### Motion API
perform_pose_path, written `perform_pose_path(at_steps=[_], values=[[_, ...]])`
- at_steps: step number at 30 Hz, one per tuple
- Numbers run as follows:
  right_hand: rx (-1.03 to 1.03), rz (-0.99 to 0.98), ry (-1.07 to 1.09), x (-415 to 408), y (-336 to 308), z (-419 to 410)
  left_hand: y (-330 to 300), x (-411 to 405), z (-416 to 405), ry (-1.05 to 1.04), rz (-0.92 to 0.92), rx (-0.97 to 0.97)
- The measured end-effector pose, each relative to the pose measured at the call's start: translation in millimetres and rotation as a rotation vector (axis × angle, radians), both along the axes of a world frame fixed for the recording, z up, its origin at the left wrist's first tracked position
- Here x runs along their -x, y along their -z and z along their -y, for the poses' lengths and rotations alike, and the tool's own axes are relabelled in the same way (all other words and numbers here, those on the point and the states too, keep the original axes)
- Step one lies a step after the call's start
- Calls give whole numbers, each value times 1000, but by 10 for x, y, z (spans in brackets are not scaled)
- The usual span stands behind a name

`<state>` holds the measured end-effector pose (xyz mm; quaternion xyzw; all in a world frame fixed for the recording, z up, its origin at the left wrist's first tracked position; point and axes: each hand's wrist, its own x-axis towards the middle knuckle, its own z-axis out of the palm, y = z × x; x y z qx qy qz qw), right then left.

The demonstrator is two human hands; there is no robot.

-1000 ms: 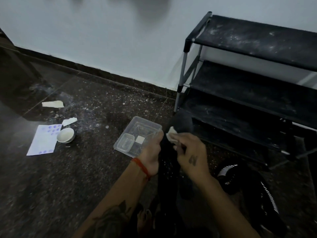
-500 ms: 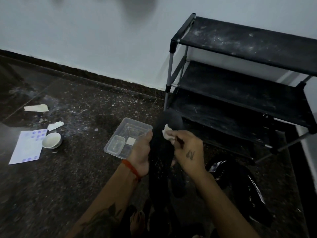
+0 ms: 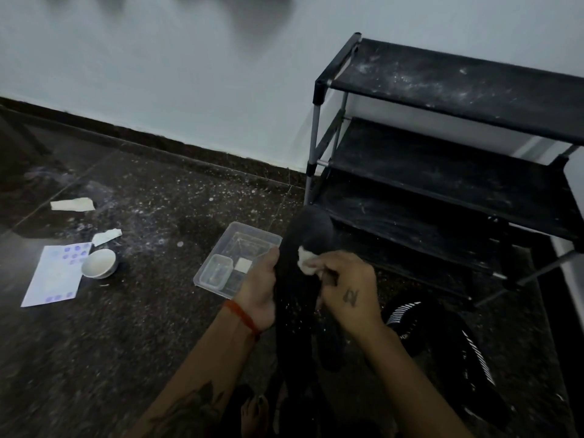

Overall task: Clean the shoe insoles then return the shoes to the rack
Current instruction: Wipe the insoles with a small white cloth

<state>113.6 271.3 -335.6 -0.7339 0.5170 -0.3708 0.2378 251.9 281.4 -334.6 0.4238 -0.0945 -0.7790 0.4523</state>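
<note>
**Wiping a black insole beside the shoe rack**

I am watching the left hand gripping a long black insole, its fingers curled round the left edge and holding it upright over the floor. The right hand is pinching a small white wipe and pressing it against the upper part of the insole. Just right of the hands, black shoes with white stripes are lying on the floor, near the foot of the black shoe rack, whose dusty shelves are standing against the wall at far right. Left of the insole, a clear plastic tray is sitting on the floor. Further left I am seeing a white bowl resting partly on a printed sheet, with two paper scraps beyond them.
</note>
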Motion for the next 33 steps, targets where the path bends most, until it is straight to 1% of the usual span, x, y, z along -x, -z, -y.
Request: perform_pose_path(at_steps=[2,4,6,9,12,14,17,19,21,23,27,29,31,33], values=[[14,-6,34,-58,19,-4,3,13,-10,-21,24,10],[-16,-8,1,-132,44,-24,14,26,-5,-47,10,2],[-70,26,-83,-185,35,-58,12,30,0,-73,-22,-15],[-86,112,-244,-173,0,-70,10,8,9,-100,-9,-45],[-141,93,-327,-85,-18,-36,2,4,14,-119,25,-66],[-122,41,-281,-39,-13,-21,-32,12,11,-124,25,-48],[49,-19,-47,-32,15,16,-57,13,5,-99,-15,-25],[81,-15,39,-85,5,17,-30,8,0,-97,-7,-6],[66,-35,9,-164,15,-17,0,10,-7,-100,-13,8],[21,-46,-73,-221,17,-54,3,19,-6,-127,-36,7],[-14,37,-241,-190,-24,-62,-19,1,17,-162,-24,31],[-44,41,-287,-118,-28,-34,-30,8,16,-168,-8,11],[-48,-1,-257,-62,-24,-20,-55,18,8,-164,-14,2],[7,-27,-136,-38,-17,-4,-68,22,3,-149,-7,5]])
